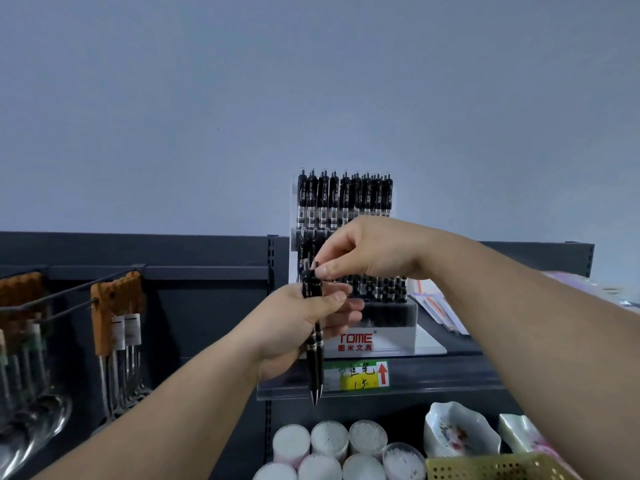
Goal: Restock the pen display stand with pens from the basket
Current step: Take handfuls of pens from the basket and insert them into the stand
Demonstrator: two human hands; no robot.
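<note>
left hand [304,327]: fingers and thumb wrapped around two black retractable pens [317,362], gripped at mid-barrel. the pens stand upright, side by side, tips down, just in front of the stand's left side.

right hand [367,252]: thumb and forefinger pinch the top end of one of these pens, just above the left hand; the other fingers are curled.

pen display stand [381,336]: on the dark shelf [450,372], against the wall, white base marked "tome". its top row of stocked pens [343,199] is full; the lower rows are partly hidden behind the hands.

yellow perforated basket [491,469]: bottom right edge of view, below the right forearm; contents not visible.

a yellow price label [360,375] sits on the shelf edge below the stand. round tubs of cotton swabs [329,439] and floral dishes [457,431] are on the level below. metal utensils [121,368] hang on hooks at left.
</note>
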